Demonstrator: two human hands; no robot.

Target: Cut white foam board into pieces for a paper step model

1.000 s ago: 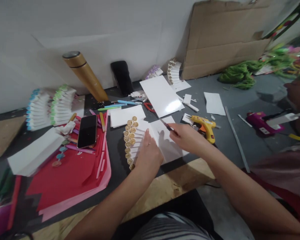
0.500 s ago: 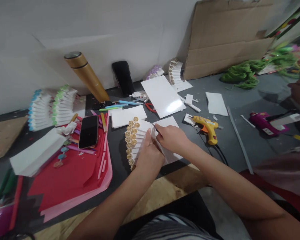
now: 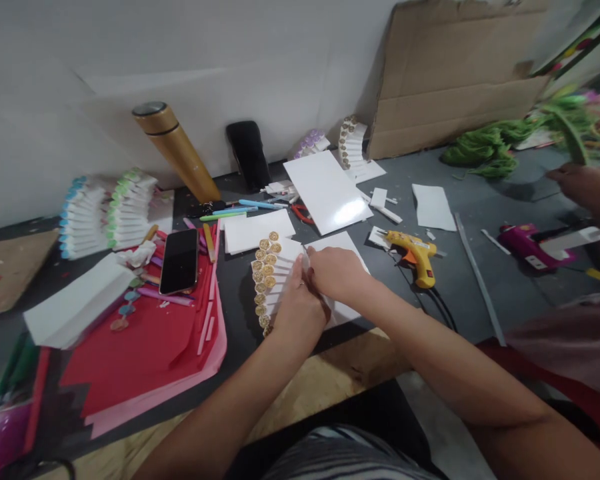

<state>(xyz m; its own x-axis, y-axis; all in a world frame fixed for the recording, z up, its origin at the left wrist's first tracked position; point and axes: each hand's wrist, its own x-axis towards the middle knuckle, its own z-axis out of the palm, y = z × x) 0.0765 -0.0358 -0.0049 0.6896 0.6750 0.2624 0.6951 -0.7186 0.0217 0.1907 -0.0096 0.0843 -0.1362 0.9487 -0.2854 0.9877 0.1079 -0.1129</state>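
My left hand (image 3: 304, 301) lies with fingers stretched over a fan-shaped row of white paper strips with gold round tips (image 3: 269, 263), pressing its inner edge. Right beside it, my right hand (image 3: 336, 272) is closed in a fist around a thin dark tool, most of which is hidden by the fingers. The tool's narrow tip meets the white card near my left fingertips. Part of this white card (image 3: 346, 248) shows beneath and to the right of my hands.
A yellow glue gun (image 3: 416, 253) lies right of my hands. White sheets (image 3: 260, 230) and a glossy white board (image 3: 325, 190) lie behind. Left are a phone (image 3: 179, 261), red paper (image 3: 130, 357) and a leaning gold flask (image 3: 180, 157). At right, another person's hand (image 3: 587, 190) holds something green.
My right fist has turned slightly over the tool, showing less of it, while my left hand stays in place. The other person's hand has moved leftward into view with the green material.
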